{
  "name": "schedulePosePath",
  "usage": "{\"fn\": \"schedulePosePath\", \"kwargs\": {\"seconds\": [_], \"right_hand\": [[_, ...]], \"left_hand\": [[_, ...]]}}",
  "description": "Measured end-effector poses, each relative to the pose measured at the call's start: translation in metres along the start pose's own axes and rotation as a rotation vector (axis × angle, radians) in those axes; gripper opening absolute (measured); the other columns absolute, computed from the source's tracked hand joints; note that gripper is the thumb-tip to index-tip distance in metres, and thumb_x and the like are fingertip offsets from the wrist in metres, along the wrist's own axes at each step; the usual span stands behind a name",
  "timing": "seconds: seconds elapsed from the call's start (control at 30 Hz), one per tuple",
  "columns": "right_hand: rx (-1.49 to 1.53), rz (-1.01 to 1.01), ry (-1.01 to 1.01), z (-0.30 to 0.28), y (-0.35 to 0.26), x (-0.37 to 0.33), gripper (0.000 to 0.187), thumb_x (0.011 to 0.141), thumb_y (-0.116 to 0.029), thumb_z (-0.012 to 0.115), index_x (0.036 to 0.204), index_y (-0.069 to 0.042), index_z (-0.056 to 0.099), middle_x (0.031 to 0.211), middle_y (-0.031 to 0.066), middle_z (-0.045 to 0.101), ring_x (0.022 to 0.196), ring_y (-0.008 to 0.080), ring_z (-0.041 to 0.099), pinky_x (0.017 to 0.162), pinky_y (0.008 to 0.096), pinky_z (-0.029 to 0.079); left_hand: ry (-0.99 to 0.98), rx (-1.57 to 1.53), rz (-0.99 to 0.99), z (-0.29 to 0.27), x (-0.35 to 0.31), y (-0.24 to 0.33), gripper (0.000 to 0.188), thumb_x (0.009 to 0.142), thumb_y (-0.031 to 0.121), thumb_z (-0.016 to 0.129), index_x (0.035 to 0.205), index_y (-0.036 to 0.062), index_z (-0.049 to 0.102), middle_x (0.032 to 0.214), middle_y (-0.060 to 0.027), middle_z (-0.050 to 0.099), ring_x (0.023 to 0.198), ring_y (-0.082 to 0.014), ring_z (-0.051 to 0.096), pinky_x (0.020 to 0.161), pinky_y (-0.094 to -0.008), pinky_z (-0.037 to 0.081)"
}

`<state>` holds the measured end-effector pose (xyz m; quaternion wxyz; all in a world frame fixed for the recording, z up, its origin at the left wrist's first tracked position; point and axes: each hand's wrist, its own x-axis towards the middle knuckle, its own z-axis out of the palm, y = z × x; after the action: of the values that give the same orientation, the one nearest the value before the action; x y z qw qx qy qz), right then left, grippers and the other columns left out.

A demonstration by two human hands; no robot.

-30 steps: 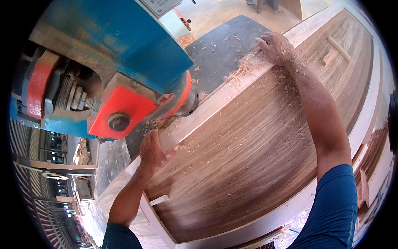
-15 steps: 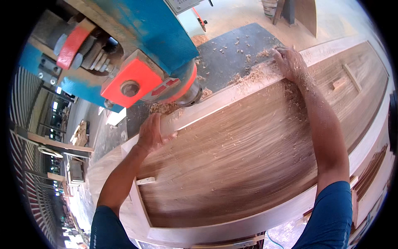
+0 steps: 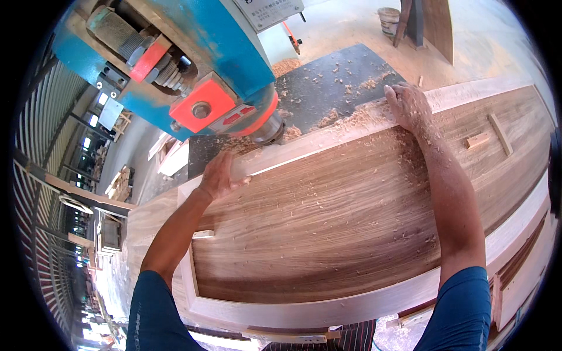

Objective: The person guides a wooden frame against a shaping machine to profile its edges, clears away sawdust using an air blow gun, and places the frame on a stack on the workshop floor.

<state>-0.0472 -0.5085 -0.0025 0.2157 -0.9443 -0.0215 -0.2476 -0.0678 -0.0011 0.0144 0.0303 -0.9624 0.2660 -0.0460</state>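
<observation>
A large wooden framed panel [image 3: 328, 228] lies in front of me, its pale rails set round a brown grained middle. My left hand [image 3: 221, 178] grips the far rail [image 3: 310, 143] near its left end, thumb on the inner side and fingers over the outer edge. Farther right, my right hand [image 3: 410, 105] is curled over the same rail, dusted with shavings. Between the hands, closer to the left one, a round metal cutter head [image 3: 269, 130] of a blue machine [image 3: 228, 44] sits at the rail's outer edge. What it touches underneath is hidden.
Wood shavings [image 3: 363, 120] cover the rail and the dark machine table [image 3: 333, 76]. Small wood pieces [image 3: 477, 140] lie on the panel's right part. An orange block [image 3: 202, 108] juts from the machine near my left hand. A bucket [image 3: 389, 22] stands beyond.
The view has tilted, so the machine and panel sit differently in the picture. Both hands keep their places on the rail. A striped cloth now shows at the lower edge.
</observation>
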Motion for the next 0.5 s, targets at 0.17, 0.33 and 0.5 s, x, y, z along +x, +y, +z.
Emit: {"fn": "schedulePosePath", "kwargs": {"seconds": [0.17,0.33,0.5], "right_hand": [[0.01,-0.038,0.047,0.009,0.004,-0.001,0.037,0.098,-0.03,0.046,0.091,-0.001,0.067,0.093,0.0191,0.066,0.093,0.0381,0.063,0.086,0.0475,0.049],[0.035,-0.014,0.075,0.013,0.004,-0.001,0.037,0.098,-0.03,0.047,0.092,0.0,0.067,0.093,0.0195,0.065,0.095,0.0379,0.062,0.087,0.0466,0.048],[0.028,0.023,0.04,0.01,0.0,-0.001,0.039,0.098,-0.03,0.047,0.094,0.002,0.067,0.094,0.0198,0.065,0.097,0.038,0.061,0.09,0.0462,0.047]], "left_hand": [[0.005,-0.018,0.023,0.005,0.001,-0.006,0.088,0.072,0.055,0.075,0.126,-0.0067,0.044,0.122,-0.0277,0.052,0.112,-0.0445,0.053,0.095,-0.0491,0.044],[-0.032,-0.025,0.012,0.001,0.006,-0.009,0.092,0.071,0.057,0.075,0.128,-0.0085,0.043,0.12,-0.0288,0.052,0.111,-0.0451,0.053,0.096,-0.0488,0.044],[-0.007,0.009,0.023,0.009,0.002,-0.013,0.088,0.072,0.059,0.074,0.124,-0.0058,0.046,0.117,-0.0252,0.053,0.11,-0.0415,0.053,0.097,-0.0482,0.044]]}}
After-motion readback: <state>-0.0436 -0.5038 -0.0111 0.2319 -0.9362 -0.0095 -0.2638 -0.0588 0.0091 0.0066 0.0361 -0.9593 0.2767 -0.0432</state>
